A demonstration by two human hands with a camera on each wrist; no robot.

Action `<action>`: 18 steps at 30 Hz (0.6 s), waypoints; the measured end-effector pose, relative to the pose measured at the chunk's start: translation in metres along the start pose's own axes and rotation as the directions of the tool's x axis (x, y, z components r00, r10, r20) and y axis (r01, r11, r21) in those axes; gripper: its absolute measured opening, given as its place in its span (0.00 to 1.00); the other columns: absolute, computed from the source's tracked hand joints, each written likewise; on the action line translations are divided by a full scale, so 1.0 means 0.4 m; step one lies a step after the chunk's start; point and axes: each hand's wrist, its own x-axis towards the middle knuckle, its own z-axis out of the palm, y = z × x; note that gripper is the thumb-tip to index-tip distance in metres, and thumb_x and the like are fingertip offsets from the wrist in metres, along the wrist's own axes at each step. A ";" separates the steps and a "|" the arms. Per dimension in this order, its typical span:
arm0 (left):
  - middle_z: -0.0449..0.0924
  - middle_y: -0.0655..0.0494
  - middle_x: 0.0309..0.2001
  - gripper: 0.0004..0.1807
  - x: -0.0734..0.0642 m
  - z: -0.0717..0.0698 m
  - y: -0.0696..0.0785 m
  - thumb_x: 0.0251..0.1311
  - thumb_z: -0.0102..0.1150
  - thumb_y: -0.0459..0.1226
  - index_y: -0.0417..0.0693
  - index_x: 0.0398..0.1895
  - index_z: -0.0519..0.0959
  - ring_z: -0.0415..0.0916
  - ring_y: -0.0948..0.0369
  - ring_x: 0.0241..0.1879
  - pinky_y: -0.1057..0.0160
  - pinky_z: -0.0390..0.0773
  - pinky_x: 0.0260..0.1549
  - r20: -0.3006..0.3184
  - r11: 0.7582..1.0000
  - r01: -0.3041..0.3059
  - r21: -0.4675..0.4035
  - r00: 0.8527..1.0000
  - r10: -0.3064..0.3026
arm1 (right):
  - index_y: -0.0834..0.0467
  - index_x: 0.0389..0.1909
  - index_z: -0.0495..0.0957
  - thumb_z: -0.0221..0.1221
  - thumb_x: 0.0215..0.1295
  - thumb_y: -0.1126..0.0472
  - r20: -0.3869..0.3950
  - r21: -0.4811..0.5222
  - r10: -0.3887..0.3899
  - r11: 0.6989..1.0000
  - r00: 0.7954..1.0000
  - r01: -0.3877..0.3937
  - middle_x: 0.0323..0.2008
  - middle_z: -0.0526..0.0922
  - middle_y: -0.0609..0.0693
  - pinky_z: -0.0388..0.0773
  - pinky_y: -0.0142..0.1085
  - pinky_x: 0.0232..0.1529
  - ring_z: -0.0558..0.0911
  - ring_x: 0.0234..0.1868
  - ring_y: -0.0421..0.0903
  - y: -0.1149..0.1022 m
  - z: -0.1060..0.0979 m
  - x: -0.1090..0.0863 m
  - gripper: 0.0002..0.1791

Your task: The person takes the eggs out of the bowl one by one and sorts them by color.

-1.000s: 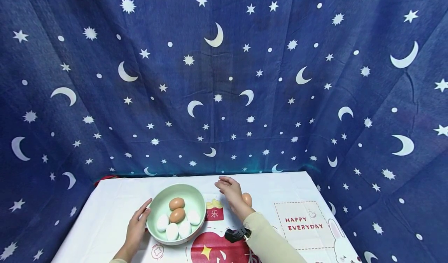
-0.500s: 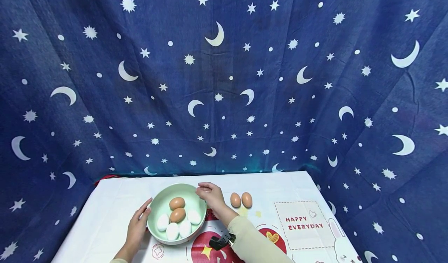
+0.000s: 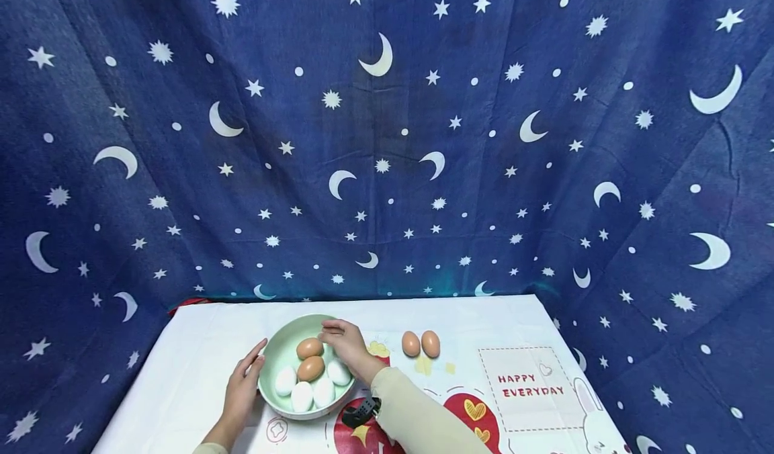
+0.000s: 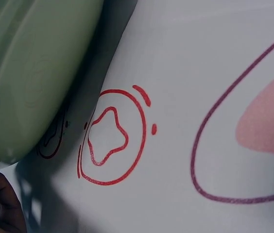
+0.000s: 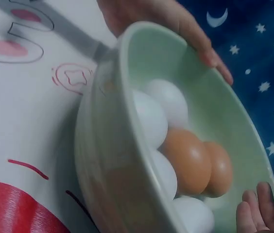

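A light green bowl (image 3: 283, 344) stands on the table and holds two brown eggs (image 3: 311, 369) and several white eggs (image 3: 302, 397). My left hand (image 3: 240, 385) touches the bowl's left rim with fairly straight fingers. Over the right side of the bowl is my right hand (image 3: 346, 346), its loosely bent fingertips beside the upper brown egg. The right wrist view shows the same fingers (image 5: 258, 208) inside the far rim, apart from the brown eggs and holding nothing. Part of my left hand (image 4: 3, 204) shows below the bowl's wall (image 4: 44, 97).
Two more brown eggs (image 3: 420, 344) lie side by side on the table, right of the bowl. A white tablecloth (image 3: 514, 320) with red prints covers the table. Behind it hangs a blue curtain (image 3: 387, 225) with moons and stars.
My right hand has moved left from the brown eggs on the table to over the bowl's right side. My left hand has stayed at the rim. The eggs have kept their places.
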 end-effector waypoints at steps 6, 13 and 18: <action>0.48 0.40 0.76 0.31 0.000 0.005 -0.003 0.75 0.36 0.56 0.58 0.76 0.58 0.47 0.40 0.74 0.39 0.64 0.65 0.004 1.000 0.007 0.008 1.000 -0.007 | 0.65 0.54 0.79 0.64 0.60 0.66 -0.004 -0.097 0.043 0.994 0.999 -0.043 0.49 0.84 0.57 0.78 0.41 0.57 0.82 0.53 0.51 0.004 0.012 0.021 0.20; 0.49 0.41 0.76 0.30 -0.003 0.004 -0.004 0.76 0.37 0.55 0.57 0.76 0.59 0.49 0.41 0.74 0.40 0.66 0.64 -0.015 1.000 -0.003 0.008 1.000 0.003 | 0.65 0.56 0.78 0.64 0.57 0.66 0.052 -0.178 0.037 0.984 0.998 -0.028 0.51 0.83 0.57 0.78 0.41 0.58 0.81 0.53 0.52 0.011 0.017 0.035 0.24; 0.47 0.41 0.77 0.30 -0.001 0.005 -0.009 0.75 0.38 0.55 0.58 0.76 0.58 0.48 0.40 0.74 0.41 0.68 0.62 -0.011 1.000 0.005 -0.008 1.000 -0.006 | 0.66 0.56 0.78 0.65 0.56 0.66 0.088 -0.199 0.038 0.980 0.995 -0.019 0.52 0.82 0.58 0.77 0.42 0.58 0.81 0.54 0.52 0.020 0.021 0.040 0.25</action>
